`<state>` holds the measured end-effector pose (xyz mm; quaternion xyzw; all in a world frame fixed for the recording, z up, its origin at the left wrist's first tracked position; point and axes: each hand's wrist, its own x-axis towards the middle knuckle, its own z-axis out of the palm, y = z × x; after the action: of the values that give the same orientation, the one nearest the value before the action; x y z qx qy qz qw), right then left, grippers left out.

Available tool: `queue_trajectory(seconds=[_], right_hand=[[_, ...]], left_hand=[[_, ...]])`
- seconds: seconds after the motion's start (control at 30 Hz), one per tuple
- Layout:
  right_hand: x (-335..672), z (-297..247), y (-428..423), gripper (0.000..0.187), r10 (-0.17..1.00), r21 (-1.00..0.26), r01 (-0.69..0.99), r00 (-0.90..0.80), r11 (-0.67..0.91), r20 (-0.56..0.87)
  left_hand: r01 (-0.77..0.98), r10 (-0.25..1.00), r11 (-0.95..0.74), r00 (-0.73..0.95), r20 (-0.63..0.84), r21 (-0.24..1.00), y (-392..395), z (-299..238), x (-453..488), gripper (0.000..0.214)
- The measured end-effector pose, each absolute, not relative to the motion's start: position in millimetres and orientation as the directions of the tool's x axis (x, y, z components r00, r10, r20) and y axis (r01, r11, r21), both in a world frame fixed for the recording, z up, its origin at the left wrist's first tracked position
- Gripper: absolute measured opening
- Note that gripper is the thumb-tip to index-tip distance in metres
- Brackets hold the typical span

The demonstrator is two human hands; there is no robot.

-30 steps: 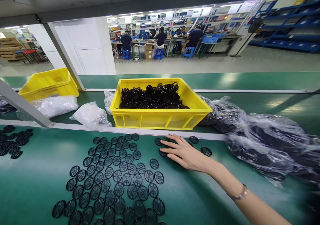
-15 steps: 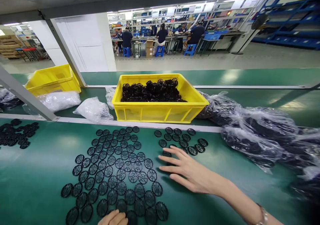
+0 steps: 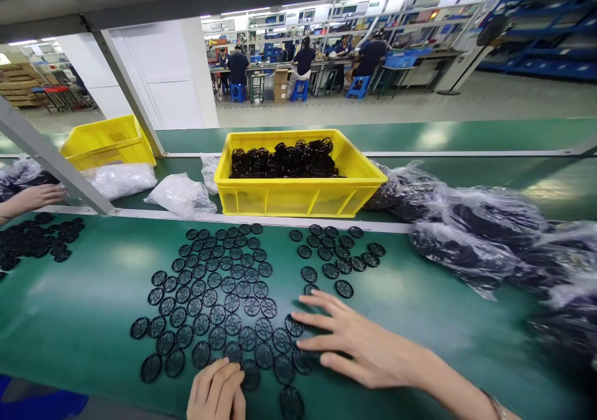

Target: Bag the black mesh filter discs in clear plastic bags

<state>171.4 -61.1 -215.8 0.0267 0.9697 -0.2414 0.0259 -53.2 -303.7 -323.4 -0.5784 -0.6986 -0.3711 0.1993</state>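
Observation:
Many thin black spoked plastic discs (image 3: 217, 315) lie spread in one layer on the green table (image 3: 84, 308). My right hand (image 3: 359, 339) is over the right edge of this group, fingers spread. Its fingertips touch or nearly touch discs at that edge, and it grips none that I can see. At the near side my left hand (image 3: 217, 389) has its fingers bent and pressed together, fingertips beside the closest discs. Whatever may be under them is hidden. A smaller group of similar discs (image 3: 328, 242) lies beyond my right hand.
A yellow bin (image 3: 298, 197) full of black discs stands behind the table's white rail. Clear bags of black parts (image 3: 466, 252) lie to the right, white bags (image 3: 181, 195) to the left. Another person's hand (image 3: 37, 197) is at far left, above a heap of black discs (image 3: 37, 239).
My right hand has come nearer to me, from the smaller group to the large group's edge. Several discs there have shifted. Another person's hand has appeared at far left.

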Motion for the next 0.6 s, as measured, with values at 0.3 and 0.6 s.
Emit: queue_trajectory(seconds=[0.3, 0.6], right_hand=[[190, -222, -82, 0.040, 0.149, -0.437, 0.145, -0.989, 0.888, -0.024], [182, -229, -102, 0.039, 0.125, -0.400, 0.102, -0.992, 0.911, 0.031]], left_hand=[[0.969, 0.636, -0.063, -0.145, 0.758, 0.238, -305, -319, -58, 0.022], [0.957, 0.612, -0.058, -0.191, 0.768, 0.284, -304, -310, -54, 0.022]])
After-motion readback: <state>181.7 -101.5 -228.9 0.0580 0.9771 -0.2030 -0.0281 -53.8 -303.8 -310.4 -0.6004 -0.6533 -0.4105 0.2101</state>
